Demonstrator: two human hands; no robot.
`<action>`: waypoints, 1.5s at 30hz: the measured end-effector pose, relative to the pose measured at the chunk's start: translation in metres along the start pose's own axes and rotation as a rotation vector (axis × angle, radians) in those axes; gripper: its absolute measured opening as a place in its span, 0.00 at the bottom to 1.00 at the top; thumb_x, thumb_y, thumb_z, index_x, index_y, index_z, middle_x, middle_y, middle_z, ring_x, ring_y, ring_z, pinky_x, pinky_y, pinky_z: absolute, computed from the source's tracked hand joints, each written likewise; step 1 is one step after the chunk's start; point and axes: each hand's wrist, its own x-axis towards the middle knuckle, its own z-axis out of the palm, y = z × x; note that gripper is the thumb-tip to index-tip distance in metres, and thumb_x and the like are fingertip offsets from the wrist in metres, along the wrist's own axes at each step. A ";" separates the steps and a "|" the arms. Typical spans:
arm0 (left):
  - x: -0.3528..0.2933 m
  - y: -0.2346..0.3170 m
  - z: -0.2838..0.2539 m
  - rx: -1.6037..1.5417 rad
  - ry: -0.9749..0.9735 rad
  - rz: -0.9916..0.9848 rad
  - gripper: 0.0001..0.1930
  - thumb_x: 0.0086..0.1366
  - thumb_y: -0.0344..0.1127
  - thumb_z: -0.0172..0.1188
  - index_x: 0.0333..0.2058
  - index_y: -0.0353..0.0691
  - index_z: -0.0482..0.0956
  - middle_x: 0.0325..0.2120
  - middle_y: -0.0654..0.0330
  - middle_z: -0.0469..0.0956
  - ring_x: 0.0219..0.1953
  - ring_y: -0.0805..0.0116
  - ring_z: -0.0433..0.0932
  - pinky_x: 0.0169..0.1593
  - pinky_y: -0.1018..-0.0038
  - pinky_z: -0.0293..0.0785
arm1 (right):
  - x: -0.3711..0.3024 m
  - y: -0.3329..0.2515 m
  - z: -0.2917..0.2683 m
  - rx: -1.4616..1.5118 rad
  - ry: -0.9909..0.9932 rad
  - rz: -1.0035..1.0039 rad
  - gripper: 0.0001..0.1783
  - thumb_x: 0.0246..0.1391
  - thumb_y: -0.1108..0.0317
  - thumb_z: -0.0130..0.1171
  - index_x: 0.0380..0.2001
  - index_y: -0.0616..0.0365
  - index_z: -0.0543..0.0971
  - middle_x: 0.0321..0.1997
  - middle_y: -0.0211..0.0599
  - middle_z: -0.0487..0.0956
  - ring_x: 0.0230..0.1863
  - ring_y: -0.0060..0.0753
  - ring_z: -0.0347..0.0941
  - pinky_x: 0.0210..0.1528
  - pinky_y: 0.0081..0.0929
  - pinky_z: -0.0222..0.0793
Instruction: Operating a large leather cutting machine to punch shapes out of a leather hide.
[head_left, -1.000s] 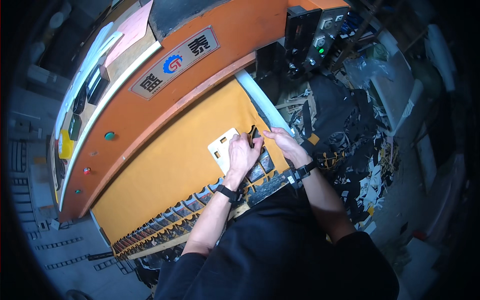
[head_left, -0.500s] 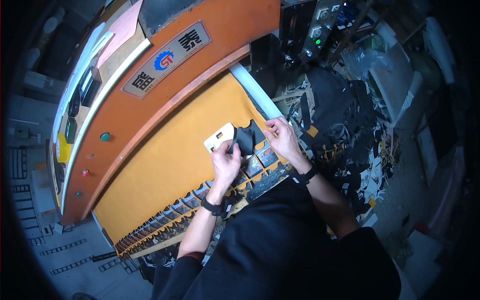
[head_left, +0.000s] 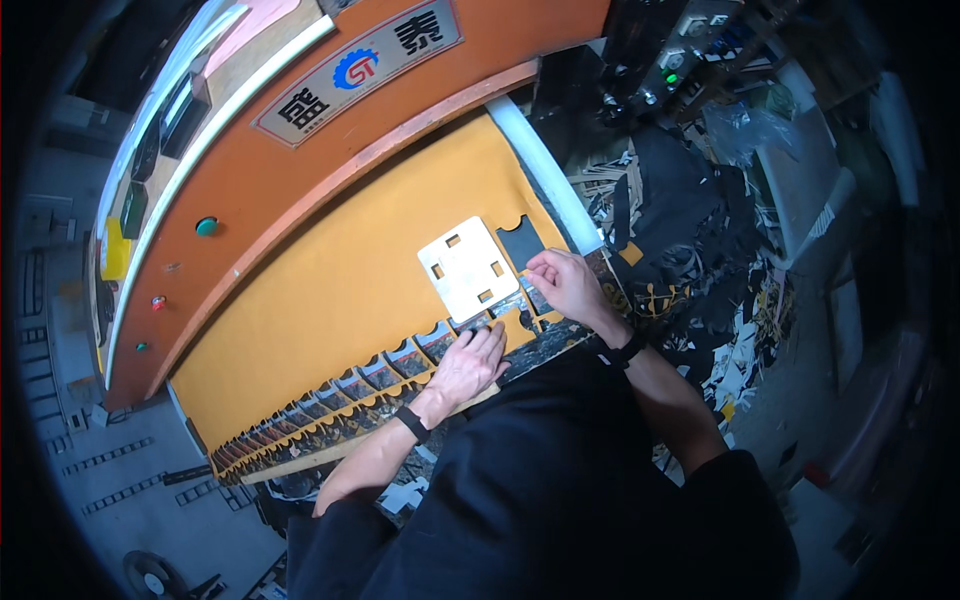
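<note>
A yellow sheet [head_left: 330, 300] covers the bed of an orange machine, with a row of cut-outs along its near edge. On it lies a pale square plate [head_left: 466, 262] with several rectangular holes. My left hand [head_left: 468, 366] rests palm down at the near edge, fingers stretched over the cut strip just below the plate. To the right of the plate, my right hand [head_left: 568, 286] has its fingers curled together at the sheet's right side, beside a dark cut-out [head_left: 521, 246]. Whatever those fingers may hold is hidden. A scalloped yellow piece [head_left: 517, 333] lies between my hands.
The orange machine beam [head_left: 230, 180] arches over the far side, with a green button [head_left: 206, 227] on it. A pale rail [head_left: 545, 175] borders the bed's right end. Beyond it lies a heap of black scraps [head_left: 685, 215]. Paper-like offcuts [head_left: 740, 345] litter the floor.
The dark piece that my left hand held over the plate is no longer in it. That hand has come down flat nearer me; the plate lies uncovered. My right hand stays at the right side.
</note>
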 end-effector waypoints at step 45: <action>-0.052 -0.048 -0.061 -0.494 0.419 -0.901 0.50 0.58 0.46 0.84 0.72 0.28 0.69 0.69 0.36 0.74 0.73 0.38 0.72 0.77 0.50 0.68 | -0.027 -0.031 0.037 -0.164 -0.150 -0.277 0.28 0.52 0.60 0.85 0.52 0.59 0.85 0.43 0.44 0.87 0.41 0.43 0.86 0.42 0.37 0.81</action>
